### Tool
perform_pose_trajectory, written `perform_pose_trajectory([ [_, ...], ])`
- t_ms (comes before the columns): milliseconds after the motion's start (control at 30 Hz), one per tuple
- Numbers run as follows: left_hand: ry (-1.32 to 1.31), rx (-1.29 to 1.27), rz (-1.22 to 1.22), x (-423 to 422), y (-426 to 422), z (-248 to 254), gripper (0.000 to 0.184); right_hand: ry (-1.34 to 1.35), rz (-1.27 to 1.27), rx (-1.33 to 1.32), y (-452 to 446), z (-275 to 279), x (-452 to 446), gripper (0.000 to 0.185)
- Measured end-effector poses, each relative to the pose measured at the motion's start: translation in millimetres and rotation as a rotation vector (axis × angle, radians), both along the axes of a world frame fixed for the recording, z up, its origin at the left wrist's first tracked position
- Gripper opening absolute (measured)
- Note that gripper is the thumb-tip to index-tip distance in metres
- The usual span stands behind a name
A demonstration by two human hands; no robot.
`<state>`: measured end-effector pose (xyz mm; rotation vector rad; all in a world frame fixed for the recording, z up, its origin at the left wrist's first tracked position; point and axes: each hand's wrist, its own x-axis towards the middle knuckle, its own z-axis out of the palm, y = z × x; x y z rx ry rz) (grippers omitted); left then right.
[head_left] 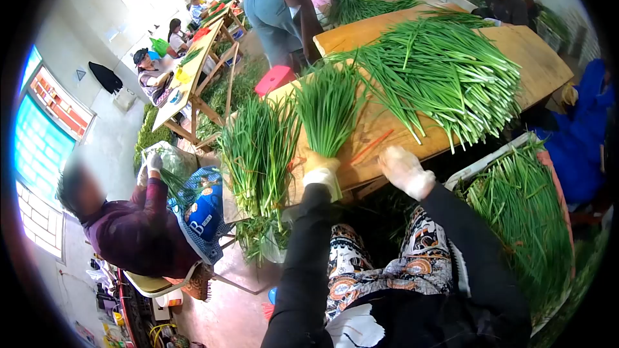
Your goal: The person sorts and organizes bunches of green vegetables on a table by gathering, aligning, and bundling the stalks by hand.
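Observation:
My left hand (320, 169), gloved, is wrapped round the lower stems of an upright-fanned bunch of garlic chives (331, 113) at the near table edge. My right hand (406, 171), in a whitish glove, hovers by the same edge, its fingers loosely bent and nothing visible in them. Just left of it, a thin red strip (372, 146) lies on the wooden table (387, 125). Left of the held bunch rest more chives (258, 154), stems toward me. A large heap of loose chives (445, 77) spreads over the right part of the table, white ends facing right.
A crate of greens (522, 219) stands at my right. At my left sits a person (142, 225) in a dark purple top, handling greens. A pink plastic stool or box (275, 80) shows past the table. Other people work at long tables (193, 71) behind.

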<state>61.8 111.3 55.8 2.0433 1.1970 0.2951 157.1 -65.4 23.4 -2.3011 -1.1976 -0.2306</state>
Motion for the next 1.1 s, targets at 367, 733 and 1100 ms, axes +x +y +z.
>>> perform_pose_trajectory([
  [367, 0.029, 0.123, -0.006, -1.8, -26.9, -0.9, 0.108, -0.203, 0.319, 0.225, 9.2, 31.5, -4.0, 0.031],
  [733, 0.099, 0.208, -0.086, -7.1, -63.3, 5.2, 0.116, 0.183, 0.378, -0.178, 28.5, 11.7, 60.7, 0.023],
  [1100, 0.134, 0.662, -0.512, -77.3, 32.1, 12.2, 0.031, 0.085, 0.412, -0.118, 14.8, -3.8, 62.6, 0.018],
])
